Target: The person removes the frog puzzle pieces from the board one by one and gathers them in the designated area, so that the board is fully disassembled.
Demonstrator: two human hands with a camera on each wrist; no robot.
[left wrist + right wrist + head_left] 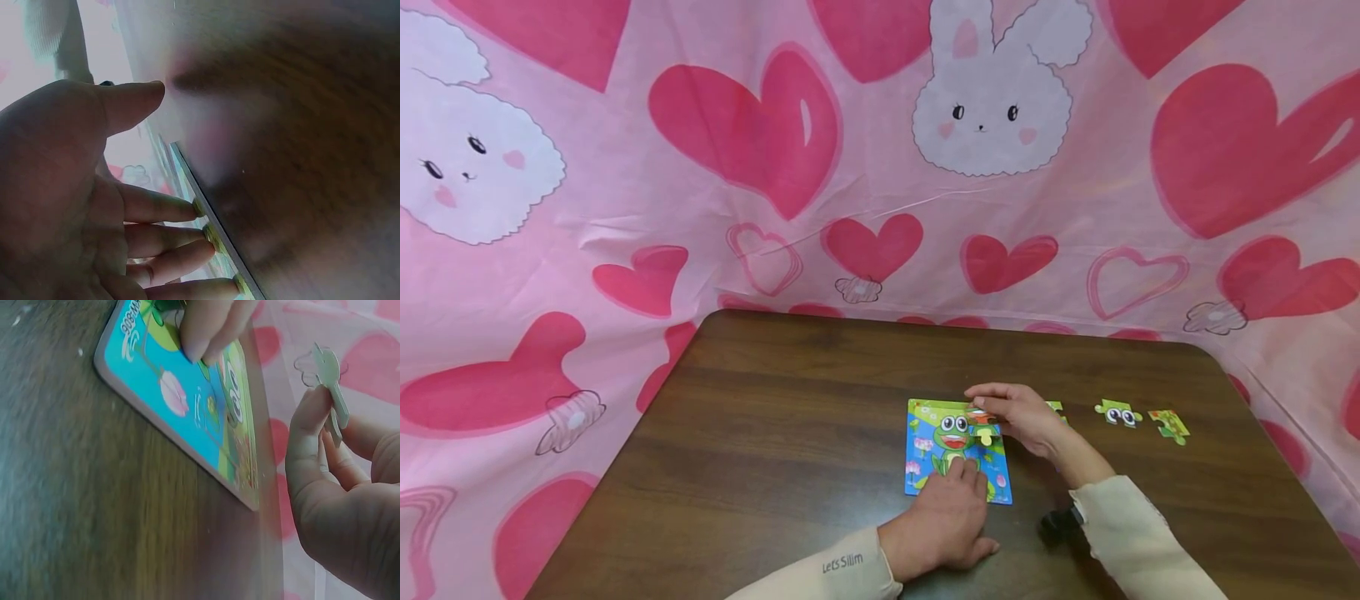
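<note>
A frog picture puzzle board [919, 457] lies flat on the brown table, its corner and pink flower showing in the right wrist view. My left hand [951, 517] rests on its near edge with extended fingertips, thumb held apart; in the left wrist view the fingers [165, 206] reach to the board's edge [209, 209]. Above the board's right part, my right hand [1026, 419] pinches a puzzle piece [984, 435] with red and green print. The right wrist view shows that piece [327, 365] tilted up, pale underside visible, between thumb and fingers.
Right of the board lie loose puzzle pieces: one with frog eyes [1118, 414], one red and green [1169, 426], and another [1056, 407] partly behind my right hand. A black device [1058, 527] sits at my right wrist. A pink heart-print curtain [880, 183] surrounds the table.
</note>
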